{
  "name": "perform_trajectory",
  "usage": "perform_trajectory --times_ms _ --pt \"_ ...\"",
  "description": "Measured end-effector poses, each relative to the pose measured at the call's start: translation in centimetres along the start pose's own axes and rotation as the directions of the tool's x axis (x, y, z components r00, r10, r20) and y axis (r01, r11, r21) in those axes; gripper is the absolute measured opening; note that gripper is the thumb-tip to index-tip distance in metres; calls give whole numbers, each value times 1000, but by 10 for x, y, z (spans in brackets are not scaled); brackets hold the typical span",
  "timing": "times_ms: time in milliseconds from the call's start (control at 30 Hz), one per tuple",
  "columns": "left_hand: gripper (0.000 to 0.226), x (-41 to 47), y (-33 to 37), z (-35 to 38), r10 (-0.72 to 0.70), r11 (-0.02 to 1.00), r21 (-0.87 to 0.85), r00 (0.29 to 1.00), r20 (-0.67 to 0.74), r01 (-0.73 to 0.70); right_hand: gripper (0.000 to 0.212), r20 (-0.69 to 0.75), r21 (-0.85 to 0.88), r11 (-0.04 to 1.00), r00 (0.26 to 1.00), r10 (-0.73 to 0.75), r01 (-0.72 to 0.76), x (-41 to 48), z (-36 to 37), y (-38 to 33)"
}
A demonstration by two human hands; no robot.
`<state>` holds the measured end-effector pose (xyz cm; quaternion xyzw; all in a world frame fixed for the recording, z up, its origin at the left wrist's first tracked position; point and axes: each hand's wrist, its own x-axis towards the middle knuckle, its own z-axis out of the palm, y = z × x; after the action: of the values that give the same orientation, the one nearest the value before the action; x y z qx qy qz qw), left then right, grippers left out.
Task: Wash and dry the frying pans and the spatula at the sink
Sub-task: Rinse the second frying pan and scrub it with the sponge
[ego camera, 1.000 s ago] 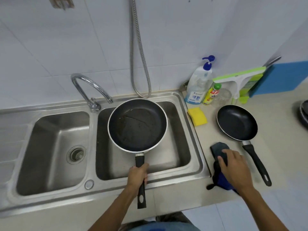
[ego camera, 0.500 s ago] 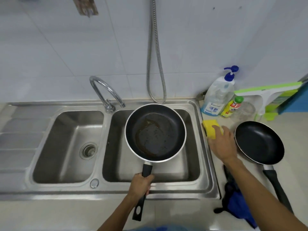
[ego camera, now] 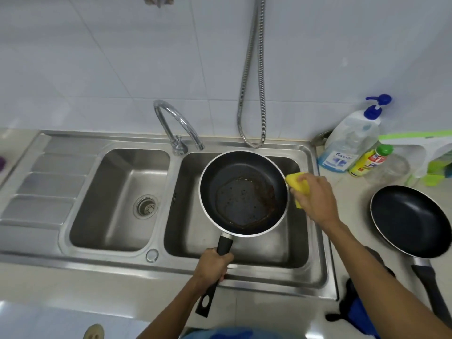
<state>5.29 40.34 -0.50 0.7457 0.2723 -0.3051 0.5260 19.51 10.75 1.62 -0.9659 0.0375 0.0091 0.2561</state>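
Centrally, low in the frame, the left hand (ego camera: 212, 266) is wrapped round the black handle of the dirty frying pan (ego camera: 243, 194) and holds it above the right basin (ego camera: 269, 250) of the steel sink (ego camera: 97, 263). A brown ring of greasy residue lies on the pan's dark base.

To the right of centre, the right hand (ego camera: 314, 196) grips a yellow sponge (ego camera: 294, 181) with curled fingers, right at the pan's right rim. Whether the sponge touches the rim cannot be told.

The left basin (ego camera: 115, 204) shows its drain strainer (ego camera: 146, 206). The curved tap (ego camera: 176, 126) stands between the two basins at the back, and a metal hose (ego camera: 252, 94) loops down the white tiled wall behind the pan.

At the right edge of the frame a second frying pan (ego camera: 411, 218) sits on the bench (ego camera: 352, 192), handle pointing to the lower right. Behind it, in the upper right, stand a pump soap bottle (ego camera: 347, 145), a small yellow bottle (ego camera: 369, 160) and a green and white squeegee (ego camera: 415, 145). A blue cloth (ego camera: 359, 316) lies at the lower right, partly under the right forearm.
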Motion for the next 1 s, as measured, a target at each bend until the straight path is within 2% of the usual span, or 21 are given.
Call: perform_trajectory --times_ms 67,133,200,267,300,433,500,600,667,733,800,867,933,1000 --pt "21 -2 1 -1 1 1000 -4 1000 11 -1 39 50 34 983 982 -180 178 -5 5 -24" --pt "24 -4 2 0 6 1000 -29 1000 26 -5 41 114 -29 953 948 -296 301 -12 13 -40" --pt "28 -8 6 0 15 999 -50 999 39 -13 40 232 -77 930 914 -333 359 -25 29 -51" --pt "27 -12 7 4 17 998 -68 999 33 -15 35 365 -37 922 864 -348 386 -43 52 -64" --pt "25 -15 8 4 19 998 -67 1000 22 -18 30 378 -1 914 847 -375 406 -48 62 -74" --pt "22 -23 5 -2 70 997 -26 997 24 -70 18 253 13 841 812 -526 541 -17 89 -116" --pt "22 -26 4 -9 82 996 -46 996 41 -80 19 196 -55 850 841 -505 523 17 86 -126" --pt "23 -26 1 -20 74 996 -60 997 11 -73 21 125 -134 944 950 -286 301 53 67 -110" --pt "20 -23 1 -26 59 995 -77 998 -7 -60 23 136 -187 955 969 -206 229 39 59 -96" --pt "21 -19 4 -29 47 994 -95 999 -19 -48 25 230 -179 930 933 -277 320 2 62 -98" --pt "23 -16 8 -29 41 996 -81 999 -34 -44 27 395 -65 893 833 -387 445 -33 77 -119" --pt "23 -16 9 -28 52 998 -30 998 -35 -53 25 424 24 848 763 -488 529 -31 95 -150" --pt "23 -18 9 -29 79 997 26 997 -3 -79 21 353 6 837 781 -514 548 -1 103 -182" --pt "23 -21 6 -32 87 995 43 996 35 -88 21 293 -50 873 842 -452 486 39 96 -195"
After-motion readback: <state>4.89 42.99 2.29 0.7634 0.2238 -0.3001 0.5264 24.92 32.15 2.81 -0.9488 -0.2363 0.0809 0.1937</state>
